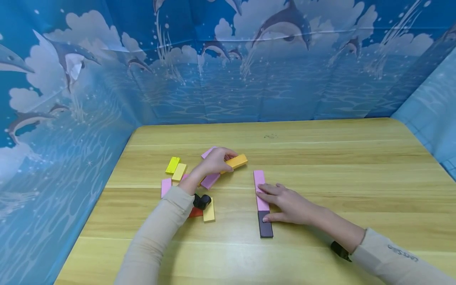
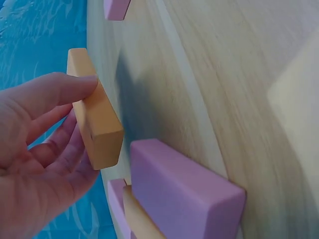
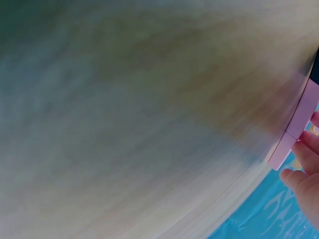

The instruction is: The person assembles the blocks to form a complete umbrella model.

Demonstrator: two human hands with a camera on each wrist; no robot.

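Observation:
My left hand [image 1: 215, 161] pinches an orange block [image 1: 236, 161] between thumb and fingers. In the left wrist view the orange block [image 2: 102, 117] is tilted and held above the table, near a pink block [image 2: 187, 191]. My right hand [image 1: 290, 204] rests on a straight row of blocks: its fingers touch the pink part [image 1: 258, 177] and its thumb lies on the black block [image 1: 265, 229] at the near end. In the right wrist view, a seam divides the pink part [image 3: 302, 107] into two blocks. Part of the row is hidden under my right fingers.
Around my left forearm lie loose blocks: a bright yellow block [image 1: 173, 165], pale yellow blocks [image 1: 179, 172], pink blocks [image 1: 166, 187] and a red block [image 1: 196, 212]. My left arm covers some of them. Behind the wooden table [image 1: 338, 158] hangs a dolphin-print curtain [image 1: 231, 91].

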